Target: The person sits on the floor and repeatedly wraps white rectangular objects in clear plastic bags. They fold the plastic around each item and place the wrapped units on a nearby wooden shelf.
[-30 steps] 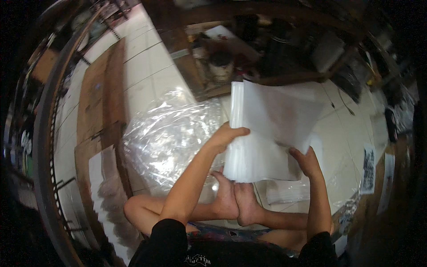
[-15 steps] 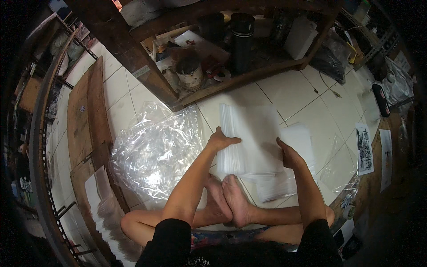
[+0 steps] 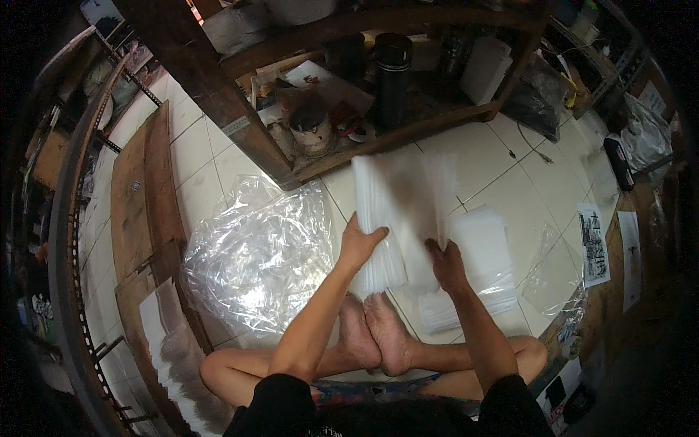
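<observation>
In front of my feet is a thick stack of thin, whitish, see-through sheets (image 3: 377,197), its left side fanned into many layers. My left hand (image 3: 360,244) grips the stack's left edge, thumb on top. My right hand (image 3: 449,264) is closed on the right edge of the sheets, which stand bowed up and are smeared by motion. A second pile of similar sheets (image 3: 482,251) lies flat on the floor to the right, partly behind my right hand and forearm. Whether the sheets are paper or plastic I cannot tell.
Crumpled clear plastic (image 3: 255,255) covers the tiles at the left. A wooden shelf (image 3: 393,142) with a stained tub (image 3: 313,135) and a black cylinder (image 3: 393,80) stands ahead. Wooden boards (image 3: 149,197) lie at the left; printed sheets (image 3: 593,244) lie at the right.
My right hand has moved left, bending the stack's right side upward. More of the second pile now shows. My left hand keeps its hold on the left edge.
</observation>
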A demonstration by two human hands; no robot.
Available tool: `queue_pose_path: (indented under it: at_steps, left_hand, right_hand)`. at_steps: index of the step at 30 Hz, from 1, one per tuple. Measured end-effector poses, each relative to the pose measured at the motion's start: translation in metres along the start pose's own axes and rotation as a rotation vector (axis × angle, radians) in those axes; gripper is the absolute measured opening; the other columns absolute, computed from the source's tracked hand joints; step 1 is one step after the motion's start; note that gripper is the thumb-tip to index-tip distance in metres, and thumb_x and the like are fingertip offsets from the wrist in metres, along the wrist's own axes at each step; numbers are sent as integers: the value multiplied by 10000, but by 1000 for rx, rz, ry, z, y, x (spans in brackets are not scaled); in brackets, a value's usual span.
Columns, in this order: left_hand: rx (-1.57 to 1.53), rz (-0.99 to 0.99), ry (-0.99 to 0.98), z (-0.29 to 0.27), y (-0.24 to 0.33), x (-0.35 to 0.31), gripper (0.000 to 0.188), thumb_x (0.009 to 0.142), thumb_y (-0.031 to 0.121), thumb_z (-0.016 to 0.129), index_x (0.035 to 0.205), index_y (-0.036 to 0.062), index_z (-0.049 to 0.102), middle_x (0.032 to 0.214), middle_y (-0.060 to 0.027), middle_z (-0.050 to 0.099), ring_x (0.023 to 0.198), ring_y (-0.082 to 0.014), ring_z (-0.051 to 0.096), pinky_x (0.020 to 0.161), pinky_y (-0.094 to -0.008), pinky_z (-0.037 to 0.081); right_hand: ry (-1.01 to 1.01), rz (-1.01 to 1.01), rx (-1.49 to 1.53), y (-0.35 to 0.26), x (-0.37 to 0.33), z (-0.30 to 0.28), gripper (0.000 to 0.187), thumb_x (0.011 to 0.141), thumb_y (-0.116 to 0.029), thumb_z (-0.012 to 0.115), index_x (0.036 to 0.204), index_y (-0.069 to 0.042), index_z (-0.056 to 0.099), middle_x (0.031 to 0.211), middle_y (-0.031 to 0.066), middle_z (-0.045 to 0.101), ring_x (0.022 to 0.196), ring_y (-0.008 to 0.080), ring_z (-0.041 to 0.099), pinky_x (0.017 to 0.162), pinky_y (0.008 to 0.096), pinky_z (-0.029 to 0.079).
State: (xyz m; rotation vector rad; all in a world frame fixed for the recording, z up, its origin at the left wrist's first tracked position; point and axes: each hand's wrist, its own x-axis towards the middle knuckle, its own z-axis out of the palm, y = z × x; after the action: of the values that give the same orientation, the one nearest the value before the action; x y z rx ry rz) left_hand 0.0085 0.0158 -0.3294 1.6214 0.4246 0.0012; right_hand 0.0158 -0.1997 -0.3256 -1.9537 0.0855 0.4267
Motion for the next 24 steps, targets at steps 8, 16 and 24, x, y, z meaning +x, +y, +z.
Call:
queue_pose_path:
  at_steps: [8, 16, 24]
  left_hand:
    - [-111, 227, 0, -15, -19, -46, 728, 667, 190, 848, 1228, -32, 441, 1168, -150, 555, 1058, -262, 555, 916, -363, 452]
    - [-8, 376, 97, -1, -20, -36, 615, 655, 182, 848, 1144, -8, 527, 1078, -148, 609, 987, -231, 597, 855, -328, 473]
    - [-51, 387, 297, 12, 4, -56, 382, 713, 112, 779, 998, -15, 559, 870, -112, 659, 801, -206, 639, 730, -311, 496]
  right_hand:
    - [101, -283, 216, 3, -36, 16, 421, 861, -194, 668, 1182, 52, 548, 1114, 163, 616, 1030, 229, 583, 877, 358, 448]
    - [105, -285, 188, 14, -20, 28, 423, 863, -189, 665, 1195, 38, 533, 1144, 185, 593, 1060, 260, 566, 905, 377, 439]
    - [251, -354, 65, 21, -22, 35, 353, 909, -151, 624, 1203, 26, 539, 1148, 126, 597, 1013, 226, 559, 886, 337, 440]
